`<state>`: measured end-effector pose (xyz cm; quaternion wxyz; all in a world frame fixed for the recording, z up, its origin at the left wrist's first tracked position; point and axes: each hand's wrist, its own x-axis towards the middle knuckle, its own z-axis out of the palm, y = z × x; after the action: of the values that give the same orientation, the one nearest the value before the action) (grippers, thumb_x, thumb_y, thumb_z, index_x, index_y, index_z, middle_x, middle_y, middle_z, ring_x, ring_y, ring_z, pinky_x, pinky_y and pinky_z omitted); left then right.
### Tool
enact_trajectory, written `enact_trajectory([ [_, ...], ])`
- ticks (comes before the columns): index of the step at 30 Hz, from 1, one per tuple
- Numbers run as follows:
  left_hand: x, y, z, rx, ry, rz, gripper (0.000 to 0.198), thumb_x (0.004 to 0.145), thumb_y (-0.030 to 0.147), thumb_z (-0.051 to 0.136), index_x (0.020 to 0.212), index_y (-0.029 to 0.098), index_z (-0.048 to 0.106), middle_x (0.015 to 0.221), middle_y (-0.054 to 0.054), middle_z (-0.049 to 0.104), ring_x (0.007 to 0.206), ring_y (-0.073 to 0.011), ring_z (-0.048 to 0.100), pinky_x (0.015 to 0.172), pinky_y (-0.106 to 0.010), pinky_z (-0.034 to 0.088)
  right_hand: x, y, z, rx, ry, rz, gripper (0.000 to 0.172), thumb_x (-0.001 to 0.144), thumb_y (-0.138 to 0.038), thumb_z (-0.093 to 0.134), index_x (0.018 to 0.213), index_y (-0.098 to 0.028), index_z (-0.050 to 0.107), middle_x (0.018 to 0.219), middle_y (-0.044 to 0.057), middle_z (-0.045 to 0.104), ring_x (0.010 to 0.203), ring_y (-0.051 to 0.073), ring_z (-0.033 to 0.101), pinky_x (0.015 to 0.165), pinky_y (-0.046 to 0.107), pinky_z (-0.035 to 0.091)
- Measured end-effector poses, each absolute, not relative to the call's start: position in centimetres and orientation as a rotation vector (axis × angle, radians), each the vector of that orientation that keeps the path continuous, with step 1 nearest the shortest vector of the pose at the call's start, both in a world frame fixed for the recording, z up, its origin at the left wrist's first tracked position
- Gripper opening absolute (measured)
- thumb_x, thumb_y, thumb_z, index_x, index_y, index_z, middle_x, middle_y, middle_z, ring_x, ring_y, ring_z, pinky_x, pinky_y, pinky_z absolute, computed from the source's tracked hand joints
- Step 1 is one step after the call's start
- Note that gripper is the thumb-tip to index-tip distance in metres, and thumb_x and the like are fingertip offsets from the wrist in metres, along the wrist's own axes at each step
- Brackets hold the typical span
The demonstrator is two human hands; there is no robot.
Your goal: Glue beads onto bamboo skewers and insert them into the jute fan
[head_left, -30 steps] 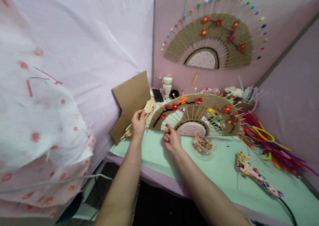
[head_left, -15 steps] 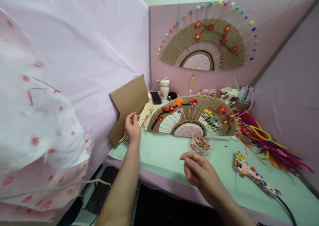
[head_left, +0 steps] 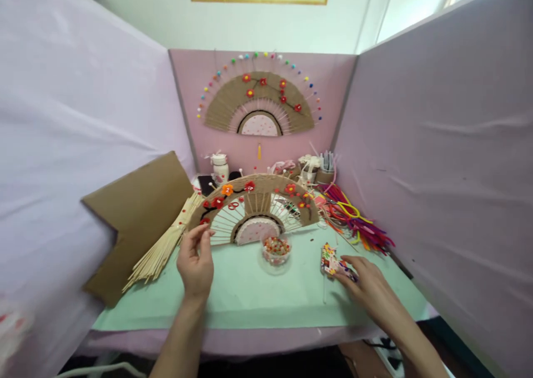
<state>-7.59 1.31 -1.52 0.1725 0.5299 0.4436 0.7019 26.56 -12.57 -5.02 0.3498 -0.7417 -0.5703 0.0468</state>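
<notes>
My left hand (head_left: 195, 264) is raised at the left end of the twine-wrapped fan (head_left: 257, 188), its fingertips pinched; what they hold, if anything, is too small to tell. Red and orange flowers and dark branches decorate this fan. My right hand (head_left: 368, 286) is at the patterned glue gun (head_left: 332, 260), fingers and thumb around its handle, which lies on the green tabletop. Between my hands stands a clear round bowl (head_left: 276, 251) of red, orange and pale beads.
Thin wooden sticks (head_left: 160, 245) lean by a folded cardboard sheet (head_left: 144, 206) at the left. Colourful pipe cleaners (head_left: 358, 220) lie at the right. Behind are a white jar (head_left: 220, 167), a cup of glue sticks (head_left: 325, 172) and a second fan (head_left: 260, 97) on the pink panel.
The view has turned right. My right hand has moved from in front of the bowl to the glue gun and closed around its handle. My left hand stays pinched, now nearer the fan.
</notes>
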Motion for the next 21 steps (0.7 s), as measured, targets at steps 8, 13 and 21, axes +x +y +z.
enact_trajectory([
  [8,-1.1,2.6,-0.2,2.002,1.136,1.465,0.022,0.084,0.030,0.061,0.103,0.025,0.069,0.095,-0.006,0.074,0.088,-0.0230,0.068,0.084,-0.037,0.052,27.9,-12.3,-8.4,-2.120,-1.572,0.174,0.048,0.079,-0.032,0.062,0.125,-0.019,0.063,0.117,0.015,0.065,0.108,0.033,0.060,0.095,0.042,0.045],
  [13,1.9,3.8,0.4,2.118,1.140,1.353,0.014,0.083,0.028,0.060,0.091,0.024,0.071,0.093,-0.006,0.074,0.086,-0.0228,0.067,0.081,-0.036,0.051,28.0,-11.5,-8.4,-2.103,-1.542,0.242,0.048,0.082,-0.034,0.056,0.125,-0.014,0.063,0.109,0.017,0.065,0.103,0.034,0.060,0.094,0.044,0.045],
  [21,3.0,5.1,1.4,2.316,1.071,1.027,0.012,0.076,0.022,0.063,0.078,0.024,0.074,0.081,-0.005,0.073,0.075,-0.0213,0.065,0.071,-0.030,0.050,28.7,-13.6,-6.0,-1.654,-1.250,0.566,0.044,0.083,-0.050,0.057,0.118,-0.023,0.065,0.110,0.010,0.069,0.099,0.027,0.062,0.088,0.038,0.048],
])
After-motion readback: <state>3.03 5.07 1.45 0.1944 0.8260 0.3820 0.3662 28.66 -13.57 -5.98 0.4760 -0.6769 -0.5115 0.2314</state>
